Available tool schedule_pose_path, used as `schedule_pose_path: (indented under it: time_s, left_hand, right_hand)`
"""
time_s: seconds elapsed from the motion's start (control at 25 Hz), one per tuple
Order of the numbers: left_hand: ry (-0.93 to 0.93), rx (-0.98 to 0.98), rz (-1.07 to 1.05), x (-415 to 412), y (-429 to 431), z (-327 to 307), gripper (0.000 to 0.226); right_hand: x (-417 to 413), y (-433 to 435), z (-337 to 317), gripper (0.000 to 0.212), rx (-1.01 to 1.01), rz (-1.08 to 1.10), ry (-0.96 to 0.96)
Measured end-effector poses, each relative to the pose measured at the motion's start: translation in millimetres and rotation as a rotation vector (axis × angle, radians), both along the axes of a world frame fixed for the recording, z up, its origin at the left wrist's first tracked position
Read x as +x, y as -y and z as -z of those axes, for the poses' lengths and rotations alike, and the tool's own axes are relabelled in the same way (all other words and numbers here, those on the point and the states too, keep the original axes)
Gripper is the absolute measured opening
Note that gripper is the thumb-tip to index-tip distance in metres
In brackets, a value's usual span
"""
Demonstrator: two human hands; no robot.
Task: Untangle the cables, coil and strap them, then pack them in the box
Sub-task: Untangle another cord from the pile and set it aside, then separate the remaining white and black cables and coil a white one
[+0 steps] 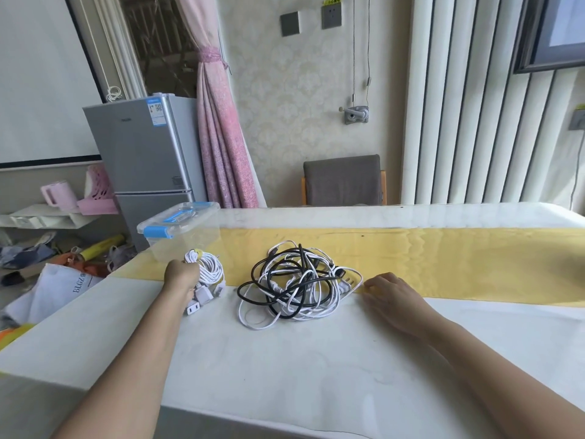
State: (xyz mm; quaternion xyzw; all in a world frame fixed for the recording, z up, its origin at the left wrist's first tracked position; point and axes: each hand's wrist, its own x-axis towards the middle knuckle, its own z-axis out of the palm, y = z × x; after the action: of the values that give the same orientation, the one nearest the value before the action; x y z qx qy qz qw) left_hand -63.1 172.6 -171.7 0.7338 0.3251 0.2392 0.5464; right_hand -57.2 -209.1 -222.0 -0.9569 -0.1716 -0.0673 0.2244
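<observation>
The left arm is reaching straight out, its left hand point(182, 277) gripping a white coil point(210, 270), fingers curling round it, just left of the tangle of black and white cables point(294, 289) lying on the counter point(285, 375). The right hand point(391, 293) is resting palm-down just right of the tangle, fingers relaxed, holding nothing. The clear box point(180, 236) is sitting behind and left of the tangle.

I see a white table point(285, 369), yellow runner point(443, 261) across it, black-and-white cable tangle point(294, 286) on the runner's near edge, coiled white cable point(210, 267) just left of the tangle, clear box point(183, 236) farther back-left of the tangle.
</observation>
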Motion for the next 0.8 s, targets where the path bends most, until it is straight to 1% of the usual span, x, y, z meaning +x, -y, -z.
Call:
schedule_pose_path:
  time_s: [0.12, 0.16, 0.2, 0.28, 0.32, 0.36, 0.4, 0.44, 0.48, 0.52, 0.56, 0.6, 0.64, 0.68, 0.72, 0.8]
  left_hand:
    - [-0.150, 0.283, -0.036, 2, -8, 0, 0.027]
    - [-0.190, 0.348, -0.036, 1, -7, -3, 0.033]
    - [-0.202, 0.398, -0.029, -2, -1, -5, 0.038]
    - [-0.117, 0.503, 0.035, -12, 25, -13, 0.040]
    - [-0.046, 0.571, 0.115, -18, 43, -18, 0.036]
    - [0.016, 0.637, 0.239, -22, 66, -21, 0.030]
    - [0.047, 0.668, 0.372, -27, 84, -21, 0.026]
    - [0.030, 0.669, 0.516, -31, 99, -18, 0.030]
    - [-0.043, 0.659, 0.651, -33, 113, -15, 0.044]
    - [-0.134, 0.676, 0.750, -36, 125, -12, 0.064]
    - [-0.222, 0.729, 0.798, -35, 133, -6, 0.082]
    - [-0.275, 0.795, 0.798, -34, 137, 2, 0.091]
    - [-0.289, 0.847, 0.765, -30, 139, 10, 0.088]
    - [-0.259, 0.855, 0.725, -28, 141, 15, 0.077]
    - [-0.199, 0.808, 0.710, -25, 140, 18, 0.061]
    - [-0.085, 0.625, 0.720, -23, 143, 18, 0.029]
  right_hand:
    - [0, 0, 0, 0.037, 0.008, -0.003, -0.002]
    - [0, 0, -1, 0.037, 0.008, -0.007, -0.001]
    - [-1, 1, -3, 0.037, 0.005, -0.011, -0.007]
    - [-3, 1, -3, 0.036, -0.001, -0.019, -0.019]
    - [-3, 1, -3, 0.036, -0.005, -0.022, -0.019]
    - [-6, 3, -4, 0.036, -0.010, -0.017, -0.031]
    - [-7, 2, -5, 0.037, -0.017, -0.031, -0.034]
    - [-8, 0, -6, 0.038, -0.021, -0.044, -0.037]
    - [-10, 1, -7, 0.038, -0.021, -0.049, -0.032]
    - [-14, 2, -8, 0.038, -0.020, -0.050, -0.028]
    - [-19, 3, -10, 0.038, -0.025, -0.057, -0.017]
    - [-23, 5, -9, 0.039, -0.026, -0.061, -0.015]
    - [-26, 7, -9, 0.040, -0.017, -0.059, -0.018]
    - [-29, 8, -8, 0.042, 0.007, -0.050, -0.024]
    - [-32, 8, -8, 0.045, 0.042, -0.044, -0.032]
    - [-34, 4, -10, 0.052, 0.142, -0.061, -0.046]
